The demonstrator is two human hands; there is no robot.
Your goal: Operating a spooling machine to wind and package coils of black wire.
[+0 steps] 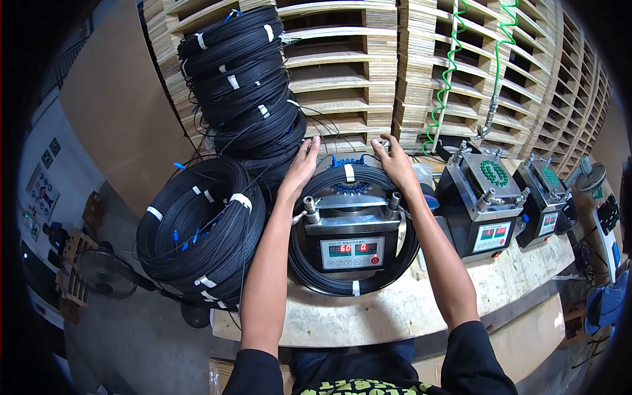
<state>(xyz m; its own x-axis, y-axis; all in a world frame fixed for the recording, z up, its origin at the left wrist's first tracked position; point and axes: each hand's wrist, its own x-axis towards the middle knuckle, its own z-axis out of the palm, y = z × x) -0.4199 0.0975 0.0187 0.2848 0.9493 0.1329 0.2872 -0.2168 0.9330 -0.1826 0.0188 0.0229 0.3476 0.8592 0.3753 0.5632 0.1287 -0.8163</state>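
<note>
A polishing machine [352,245] with a lit red display stands before me, a coil of black cable [316,280] looped round it. Blue connectors [352,189] ring its top plate, which has metal knobs [311,209] at the front corners. My left hand [303,166] reaches to the far left corner with its fingers curled; what they hold is hidden. At the far right corner my right hand [394,163] has its fingers closed round a small metal knob [384,143], only partly visible.
Stacked black cable coils [240,99] rise behind on the left, with another coil pile [197,230] nearer. Two similar machines [484,204] stand right on the wooden table [342,322]. Wooden pallets [329,76] stack behind; green coiled hoses [447,72] hang there. A fan [105,271] stands left.
</note>
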